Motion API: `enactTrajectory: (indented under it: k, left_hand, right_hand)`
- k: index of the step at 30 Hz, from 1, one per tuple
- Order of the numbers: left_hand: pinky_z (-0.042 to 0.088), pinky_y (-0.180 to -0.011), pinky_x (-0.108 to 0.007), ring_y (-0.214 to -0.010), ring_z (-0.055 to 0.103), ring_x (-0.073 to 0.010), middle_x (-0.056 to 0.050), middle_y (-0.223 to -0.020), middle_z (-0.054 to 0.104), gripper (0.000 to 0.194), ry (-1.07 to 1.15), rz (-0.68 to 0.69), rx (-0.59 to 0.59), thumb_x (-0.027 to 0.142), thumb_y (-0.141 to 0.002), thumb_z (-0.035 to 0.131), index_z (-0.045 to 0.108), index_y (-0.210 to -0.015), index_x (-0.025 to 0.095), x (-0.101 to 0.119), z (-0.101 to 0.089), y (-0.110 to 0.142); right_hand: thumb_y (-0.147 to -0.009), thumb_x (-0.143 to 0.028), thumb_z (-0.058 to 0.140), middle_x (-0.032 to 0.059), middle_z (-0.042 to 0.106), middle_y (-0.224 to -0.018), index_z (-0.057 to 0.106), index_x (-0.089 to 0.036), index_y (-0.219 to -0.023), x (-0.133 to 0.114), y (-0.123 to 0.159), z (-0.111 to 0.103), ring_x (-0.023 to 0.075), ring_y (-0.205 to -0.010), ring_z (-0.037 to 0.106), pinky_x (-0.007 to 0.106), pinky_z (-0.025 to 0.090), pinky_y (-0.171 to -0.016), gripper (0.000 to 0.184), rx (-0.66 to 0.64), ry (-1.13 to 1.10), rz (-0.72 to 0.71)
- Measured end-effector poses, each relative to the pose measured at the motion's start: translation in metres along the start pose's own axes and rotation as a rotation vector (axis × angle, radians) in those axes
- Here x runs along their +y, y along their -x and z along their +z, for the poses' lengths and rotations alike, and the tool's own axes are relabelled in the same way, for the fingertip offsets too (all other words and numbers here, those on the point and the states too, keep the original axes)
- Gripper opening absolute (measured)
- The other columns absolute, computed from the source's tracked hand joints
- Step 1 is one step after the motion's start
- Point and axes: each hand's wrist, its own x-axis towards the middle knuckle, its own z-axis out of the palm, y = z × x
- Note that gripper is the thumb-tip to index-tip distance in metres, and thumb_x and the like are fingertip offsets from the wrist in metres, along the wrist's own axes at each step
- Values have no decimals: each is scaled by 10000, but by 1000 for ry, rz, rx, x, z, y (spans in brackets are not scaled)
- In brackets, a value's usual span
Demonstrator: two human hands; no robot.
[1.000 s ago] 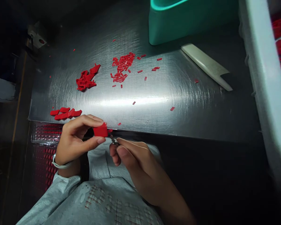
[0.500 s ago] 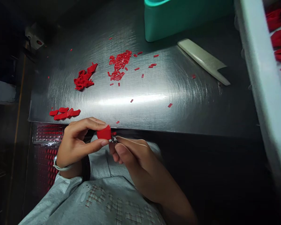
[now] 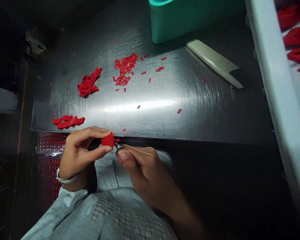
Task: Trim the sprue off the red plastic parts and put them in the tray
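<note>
My left hand (image 3: 81, 151) pinches a small red piece with flat faces (image 3: 108, 139) between thumb and fingers, just off the table's front edge. In my right hand (image 3: 142, 170) is a slim tool with a shiny metal tip (image 3: 118, 146), its rear part hidden by the fingers. The tip meets or nearly meets the red piece's right side, where a narrow red tab (image 3: 117, 140) sticks out. On the metal table, several elongated red pieces (image 3: 68, 122) lie beyond my left hand. Farther back sit a heap of larger red pieces (image 3: 87, 86) and a pile of tiny red chips (image 3: 126, 65).
A green bin (image 3: 175, 26) stands at the back of the metal table (image 3: 202, 123). Right of it lies a pale notched strip (image 3: 213, 61). A white-edged tray (image 3: 267, 66) with red pieces is at far right. Clear trays with red pieces (image 3: 52, 143) sit below the left edge.
Both hands have shifted slightly left with the red piece and the tool. The right-hand fingers now sit closer around the tool, with more of its metal tip showing. The view has moved a little.
</note>
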Motion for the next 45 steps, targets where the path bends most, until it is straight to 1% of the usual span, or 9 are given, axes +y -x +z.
enactTrajectory:
  k: [8, 15, 21, 24, 29, 33, 36, 39, 45]
  left_hand:
    - [647, -778, -295, -820, 788, -182, -48, -914, 843, 143, -195, -54, 63, 314, -858, 865, 836, -973, 233, -8, -7, 0]
    - [555, -928, -411, -1002, 735, -271, -87, -1098, 814, 195, -903, -145, 175, 342, -946, 732, 822, -1085, 239, -29, -73, -22]
    - [508, -955, -505, -1092, 709, -368, -133, -1188, 785, 226, -1142, -302, -22, 335, -967, 684, 821, -1125, 249, -43, -106, -42]
    - [520, -945, -469, -1059, 719, -346, -128, -1161, 786, 235, -1124, -258, -10, 363, -952, 723, 813, -1129, 237, -41, -101, -51]
    - [551, -924, -429, -1002, 721, -309, -156, -1190, 734, 387, -1191, -136, -27, 287, -961, 717, 720, -1324, 154, -35, -64, -82]
    - [569, -899, -441, -984, 725, -316, -189, -1163, 721, 247, -1263, -189, -94, 174, -970, 645, 739, -1184, 93, -37, -50, -102]
    - [586, -871, -393, -848, 727, -237, -115, -1001, 754, 151, -984, -175, -25, 144, -917, 675, 750, -1046, 121, -36, -59, -96]
    - [606, -763, -298, -788, 733, -181, -56, -903, 766, 149, -400, -128, 113, 241, -882, 754, 741, -1011, 167, -31, -60, -72]
    - [632, -699, -181, -723, 698, -90, 17, -912, 722, 265, 453, 12, 251, 405, -832, 879, 736, -1014, 276, -25, -2, -26]
  right_hand:
    - [-1055, -677, 373, -37, 446, -550, 472, -242, -664, 29, -13, 6, 118, -468, 419, 288, 344, -476, 593, -37, -296, 142]
    - [-862, -837, 596, -6, 504, -514, 579, -204, -652, 29, -14, -3, 141, -426, 494, 266, 381, -404, 667, 61, -573, 353]
    - [-873, -847, 579, -2, 515, -525, 590, -195, -675, 32, -7, -1, 138, -437, 493, 265, 383, -424, 681, 26, -549, 364]
    - [-897, -829, 562, 4, 525, -532, 586, -195, -680, 31, -6, -1, 142, -447, 504, 268, 392, -438, 670, 19, -506, 365]
    - [-928, -813, 537, 7, 534, -544, 579, -198, -683, 28, -6, -3, 145, -455, 520, 272, 405, -447, 663, 9, -443, 340]
    - [-952, -797, 519, 8, 536, -544, 601, -194, -684, 27, -4, -4, 147, -466, 520, 278, 402, -455, 665, -8, -393, 319]
    - [-953, -797, 520, 7, 536, -547, 609, -195, -689, 27, -1, -3, 151, -475, 516, 288, 399, -465, 664, 2, -411, 322]
    - [-969, -792, 501, 8, 549, -562, 617, -195, -713, 26, -2, 4, 158, -509, 529, 299, 402, -502, 659, -13, -466, 309]
    - [-1029, -754, 418, 13, 595, -635, 640, -196, -791, 24, -11, 25, 161, -577, 518, 316, 377, -574, 646, -135, -541, 264]
